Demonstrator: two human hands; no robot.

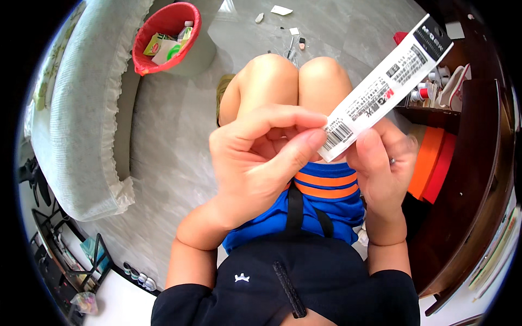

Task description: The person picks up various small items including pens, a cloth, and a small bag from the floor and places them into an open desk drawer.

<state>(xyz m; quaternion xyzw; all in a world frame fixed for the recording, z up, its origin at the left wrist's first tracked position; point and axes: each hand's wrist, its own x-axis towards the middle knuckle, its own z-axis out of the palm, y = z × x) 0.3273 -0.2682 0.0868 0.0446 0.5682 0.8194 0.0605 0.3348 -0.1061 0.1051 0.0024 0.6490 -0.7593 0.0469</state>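
The person sits with both hands raised over the lap. The left grip seems to pinch the lower left edge of the packet between thumb and forefinger; the right grip grasps its lower right edge, thumb on the near face. The packet is thus up in the air above the right knee, slanting up to the right. Lifting and steadying it look done. It appears whole, with nothing drawn out of it, and it is not yet set down; whether its seal is broken cannot be told.

The floor is smooth grey tile with marbled streaks and a soft sheen. The sofa is bulky and rounded under a pale, textured cloth cover edged with a gathered frill. Opposite stands a dark brown cabinet with a glossy surface, wood by its look. The bin is a grey tapered tub, its creased red liner folded over the rim. The shorts are blue cloth banded with orange. The packet itself is a slim, straight-edged white strip with dark print, a barcode and a black end. Smallest, beyond the knees, lie flat white scraps and crinkled clear film.
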